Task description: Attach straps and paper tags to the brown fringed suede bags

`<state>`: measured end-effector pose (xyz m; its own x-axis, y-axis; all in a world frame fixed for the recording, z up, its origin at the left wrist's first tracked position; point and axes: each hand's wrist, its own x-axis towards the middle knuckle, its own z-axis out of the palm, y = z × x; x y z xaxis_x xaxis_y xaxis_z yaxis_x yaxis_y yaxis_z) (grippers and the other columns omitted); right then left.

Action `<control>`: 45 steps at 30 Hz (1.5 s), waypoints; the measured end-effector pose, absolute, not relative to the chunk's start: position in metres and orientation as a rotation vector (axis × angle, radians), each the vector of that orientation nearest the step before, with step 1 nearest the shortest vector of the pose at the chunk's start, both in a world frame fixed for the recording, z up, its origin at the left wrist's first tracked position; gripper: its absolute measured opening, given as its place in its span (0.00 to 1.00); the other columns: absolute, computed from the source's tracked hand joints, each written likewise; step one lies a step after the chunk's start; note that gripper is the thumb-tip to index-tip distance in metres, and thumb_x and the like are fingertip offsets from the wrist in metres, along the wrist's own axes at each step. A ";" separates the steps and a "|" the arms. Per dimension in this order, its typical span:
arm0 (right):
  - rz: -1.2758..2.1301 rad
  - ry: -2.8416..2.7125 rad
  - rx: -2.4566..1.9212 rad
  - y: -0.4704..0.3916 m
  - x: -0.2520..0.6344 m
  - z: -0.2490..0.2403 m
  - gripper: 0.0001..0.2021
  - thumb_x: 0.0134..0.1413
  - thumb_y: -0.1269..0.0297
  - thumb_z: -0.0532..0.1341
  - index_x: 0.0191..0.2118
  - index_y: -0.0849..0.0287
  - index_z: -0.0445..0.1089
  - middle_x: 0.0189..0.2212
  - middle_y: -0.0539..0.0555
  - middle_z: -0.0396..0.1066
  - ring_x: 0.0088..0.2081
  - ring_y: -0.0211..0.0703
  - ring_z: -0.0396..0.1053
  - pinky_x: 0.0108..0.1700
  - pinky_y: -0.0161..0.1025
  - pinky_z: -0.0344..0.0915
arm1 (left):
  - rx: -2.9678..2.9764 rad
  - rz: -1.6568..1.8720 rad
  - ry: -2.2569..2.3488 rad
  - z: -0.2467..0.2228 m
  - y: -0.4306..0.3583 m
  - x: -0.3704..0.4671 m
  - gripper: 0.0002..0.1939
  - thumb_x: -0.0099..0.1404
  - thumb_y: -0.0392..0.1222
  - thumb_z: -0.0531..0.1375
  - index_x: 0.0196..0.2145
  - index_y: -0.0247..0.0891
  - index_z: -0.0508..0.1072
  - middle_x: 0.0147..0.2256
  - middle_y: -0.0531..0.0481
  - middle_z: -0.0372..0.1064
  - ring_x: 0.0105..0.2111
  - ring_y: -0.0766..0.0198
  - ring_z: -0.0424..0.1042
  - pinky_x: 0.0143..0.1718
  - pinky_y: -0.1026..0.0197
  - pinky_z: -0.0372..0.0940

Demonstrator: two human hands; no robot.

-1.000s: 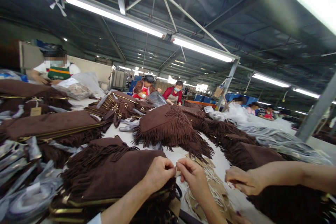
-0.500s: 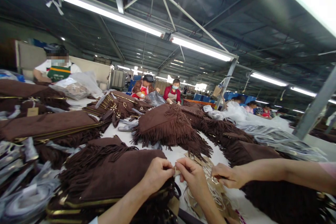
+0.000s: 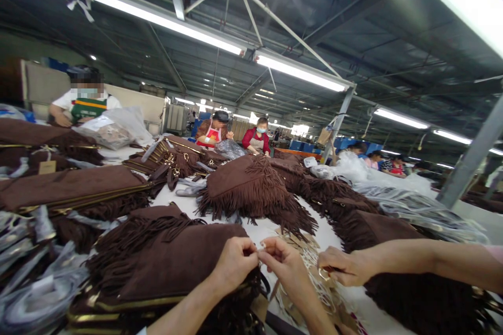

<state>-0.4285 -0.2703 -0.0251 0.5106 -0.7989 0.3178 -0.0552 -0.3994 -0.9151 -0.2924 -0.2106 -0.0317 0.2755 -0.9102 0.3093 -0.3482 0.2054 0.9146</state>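
My left hand point(image 3: 234, 264) and my right hand point(image 3: 286, 266) meet fingertip to fingertip, both closed in a pinch. Between them shows a bit of white string point(image 3: 262, 245), mostly covered by the fingers. Below the left hand lies a brown fringed bag point(image 3: 176, 261) with gold zip edging, on top of a stack. A tan paper tag point(image 3: 259, 308) hangs at its right end. Under and beside my right hand is a heap of tan tags with white strings point(image 3: 324, 282). From the right, another person's hand point(image 3: 346, 266) grips a gold-coloured ring point(image 3: 323, 274).
More brown fringed bags point(image 3: 251, 183) are piled across the white table point(image 3: 267, 227). Grey plastic-wrapped straps point(image 3: 43, 288) lie at the left, and further wrapped strips point(image 3: 424, 209) at the right. A metal post point(image 3: 471, 157) slants up at the right. Several people sit farther back.
My two hands have shifted very slightly, still pinched together, and a little more white shows at the right fingertips. The other person's hand has turned slightly, with the ring more visible.
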 end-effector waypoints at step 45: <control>-0.916 0.895 -1.920 -0.268 -0.443 -0.004 0.11 0.44 0.57 0.62 0.23 0.57 0.61 0.16 0.42 0.59 0.17 0.32 0.58 0.18 0.28 0.51 | 0.716 -1.459 -0.654 -0.026 -0.204 -0.270 0.16 0.42 0.40 0.67 0.27 0.33 0.65 0.50 0.38 0.71 0.17 0.78 0.65 0.15 0.73 0.40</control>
<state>-0.4428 -0.2684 -0.0043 0.4849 -0.8334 0.2652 -0.2458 -0.4208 -0.8732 -0.2699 -0.2036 -0.0260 0.0173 -0.9993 -0.0342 0.6387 -0.0153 0.7693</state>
